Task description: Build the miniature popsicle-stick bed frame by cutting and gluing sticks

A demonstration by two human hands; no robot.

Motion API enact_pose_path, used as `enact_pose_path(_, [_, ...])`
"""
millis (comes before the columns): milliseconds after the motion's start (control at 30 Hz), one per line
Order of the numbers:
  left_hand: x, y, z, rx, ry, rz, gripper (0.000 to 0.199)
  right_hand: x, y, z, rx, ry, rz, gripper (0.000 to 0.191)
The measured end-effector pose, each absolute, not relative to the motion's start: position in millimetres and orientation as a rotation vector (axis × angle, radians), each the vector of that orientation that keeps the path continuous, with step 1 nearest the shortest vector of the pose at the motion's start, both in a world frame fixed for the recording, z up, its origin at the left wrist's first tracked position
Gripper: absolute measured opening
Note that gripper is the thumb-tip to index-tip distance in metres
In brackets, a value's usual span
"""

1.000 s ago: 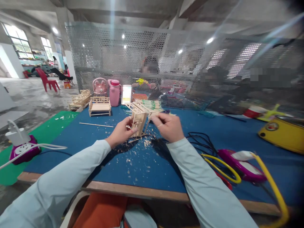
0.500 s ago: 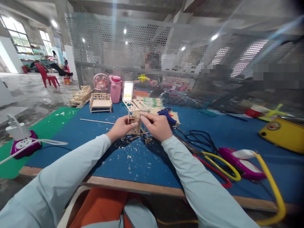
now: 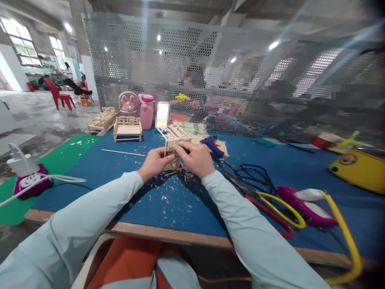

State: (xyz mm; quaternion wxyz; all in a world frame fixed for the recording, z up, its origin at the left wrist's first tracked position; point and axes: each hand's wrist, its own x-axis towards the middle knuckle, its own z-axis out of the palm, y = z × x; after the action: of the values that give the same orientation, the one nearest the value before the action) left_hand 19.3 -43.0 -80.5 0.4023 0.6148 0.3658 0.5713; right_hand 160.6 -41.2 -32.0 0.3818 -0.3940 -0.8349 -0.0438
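A small frame of thin wooden sticks (image 3: 172,141) stands upright on the blue table mat (image 3: 162,208), between my two hands. My left hand (image 3: 157,161) is closed on its left side, thumb and fingers pinching it low down. On the right, my right hand (image 3: 195,157) has its fingers pressed together at the frame's upper right part; whether a small loose piece is between them is too small to tell. Short stick offcuts (image 3: 187,176) and pale chips lie below the frame. One long thin stick (image 3: 122,152) rests left of my left hand.
Finished stick models (image 3: 128,130), a pink bottle (image 3: 146,112) and a lit phone (image 3: 163,114) stand at the back. A blue glue gun (image 3: 213,147), scissors (image 3: 279,206) and purple power strip (image 3: 306,206) lie right. Behind the perforated metal screen (image 3: 129,52) a person sits.
Both hands and the frame have shifted slightly to the right or inward, with the right hand's fingers now closer together at the frame. The view has moved a little.
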Motion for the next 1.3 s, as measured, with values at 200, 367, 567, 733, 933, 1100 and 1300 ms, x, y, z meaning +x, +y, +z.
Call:
enact_pose_path(200, [17.7,-42.5,-81.3,1.596,0.975,1.43,0.022,158.2,-43.0,-29.0,-1.018,-2.153,-0.18,0.03])
enact_pose_path(367, [15.9,-41.7,-81.7,1.614,1.0,1.414,0.021,157.4,-43.8,-28.6,-1.052,-2.164,-0.233,0.032])
enact_pose_path(567, [15.2,-40.3,-82.6,1.632,0.966,1.409,0.02,155.9,-44.5,-30.7,-1.078,-2.165,-0.302,0.032])
enact_pose_path(733, [15.9,-40.3,-81.5,1.601,0.942,1.403,0.024,164.8,-47.4,-33.8,-1.006,-2.092,-0.289,0.03])
enact_pose_path(933, [15.5,-39.9,-80.8,1.576,0.956,1.392,0.026,172.5,-45.5,-37.9,-0.893,-2.16,-0.299,0.033])
enact_pose_path(1100, [14.5,-40.1,-80.2,1.628,0.962,1.392,0.026,168.8,-42.3,-39.0,-0.917,-2.208,-0.291,0.03])
enact_pose_path(1300, [14.2,-39.5,-81.1,1.639,0.973,1.393,0.023,168.1,-44.1,-38.8,-0.885,-2.193,-0.28,0.032])
